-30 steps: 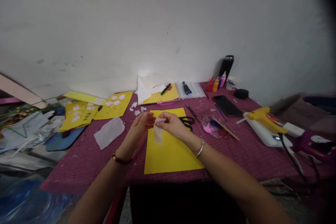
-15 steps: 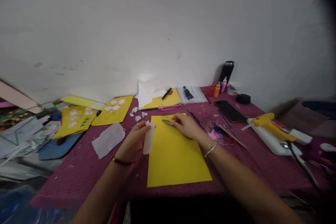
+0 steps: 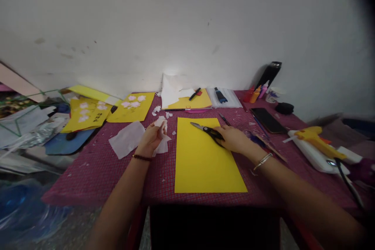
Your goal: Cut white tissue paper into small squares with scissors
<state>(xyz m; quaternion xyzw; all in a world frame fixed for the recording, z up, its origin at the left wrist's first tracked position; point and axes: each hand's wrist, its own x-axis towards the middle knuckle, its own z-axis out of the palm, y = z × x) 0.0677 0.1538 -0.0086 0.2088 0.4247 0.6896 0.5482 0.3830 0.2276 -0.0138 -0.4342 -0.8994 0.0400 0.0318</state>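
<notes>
L hand (image 3: 151,137) pinching wht paper (image 3: 162,146); R hand (image 3: 234,139), palm down, curled round scissors (image 3: 207,129) (over yellow sheet (image 3: 206,168))

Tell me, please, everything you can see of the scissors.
The scissors have grey, metallic-looking blades, apparently closed, and black, plastic-looking handles. They are over the far half of the yellow sheet, pointing left and slightly away; whether they rest on it is unclear. The right hand touches the handles, hiding part of them.

One left hand (image 3: 152,137), one right hand (image 3: 233,139), one pair of scissors (image 3: 207,130). One phone (image 3: 268,120), one glue gun (image 3: 315,140), one black flask (image 3: 268,74), two flower-decorated yellow sheets (image 3: 132,109).
</notes>
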